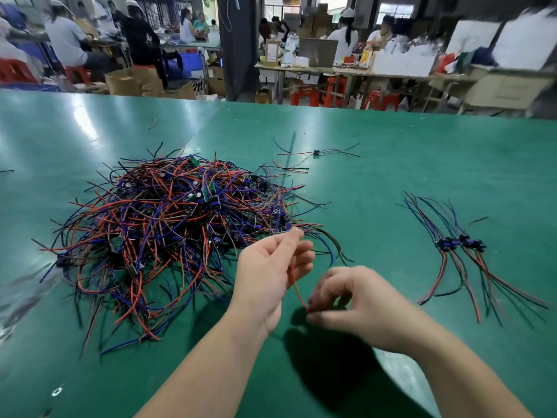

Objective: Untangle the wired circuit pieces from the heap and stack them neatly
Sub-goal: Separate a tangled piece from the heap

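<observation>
One big heap (pixel 168 227) of wired circuit pieces sits left of centre on the green table (pixel 391 164): red, blue and black wires knotted together, with a few small green boards showing near the top; the number of pieces in it can't be counted. Two hands are in view at lower centre. The left hand (pixel 268 273) is raised at the heap's right edge, thumb and fingertips pinched together on a small piece right where the heap's wires end; the piece itself is mostly covered by the fingers and blurred. A red wire (pixel 297 286) hangs down from that pinch to the right hand (pixel 358 306), whose fingers are curled in and closed on the wire's lower end. A blue wire (pixel 330 251) curves down just right of the left hand; whether it belongs to the held piece is unclear. At right of frame, one sorted stack (pixel 461 242) lies flat, well apart from the heap, dark and blue leads fanning toward the top, red and dark leads toward the bottom right; roughly four or five dark modules are bunched in a row, exact count hard to make out. One single piece (pixel 316 152) lies alone at upper centre, with thin leads out both sides. One short loose wire scrap (pixel 153 123) sits upper left, another is cut off by the left edge. Background is a blurred workshop with several people (pixel 66 37) at benches, red stools (pixel 304 96) and cardboard boxes (pixel 126 82); none countable with confidence.
</observation>
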